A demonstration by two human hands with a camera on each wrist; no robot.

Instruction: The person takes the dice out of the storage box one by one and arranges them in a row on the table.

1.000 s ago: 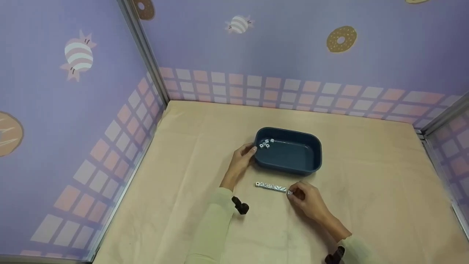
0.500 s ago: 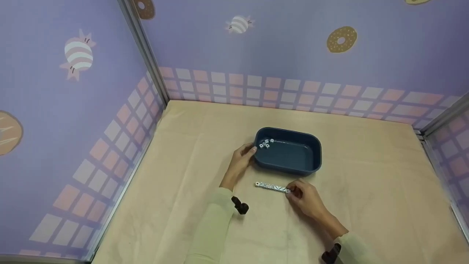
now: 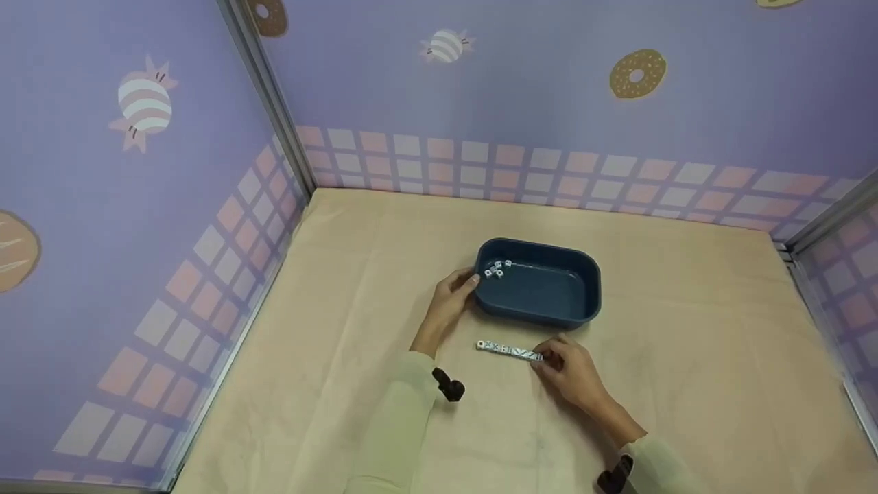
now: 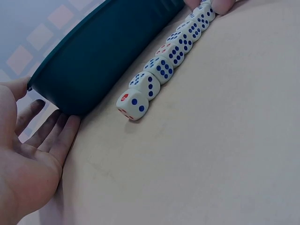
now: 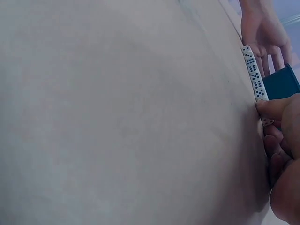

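Note:
A straight row of white dice (image 3: pixel 507 350) with blue and red pips lies on the cloth in front of a dark blue plastic container (image 3: pixel 538 312). My right hand (image 3: pixel 573 370) pinches a die (image 5: pixel 267 121) at the row's right end between thumb and fingers, partly hiding it. At the container's left end, my left hand (image 3: pixel 449 300) holds it, the thumb on the rim and the fingers (image 4: pixel 65 136) against the outer wall. Several loose dice (image 3: pixel 495 269) sit inside the container's left end.
A pale beige cloth (image 3: pixel 370 288) covers the table. Patterned purple panels (image 3: pixel 439 96) rise behind and at the sides, with a metal post (image 3: pixel 274 103) in the left corner. A dark wrist device (image 3: pixel 449 385) sits on the left sleeve.
My right hand has moved slightly left, bringing its die from just apart up against the row's right end. My left hand and the container stay in place.

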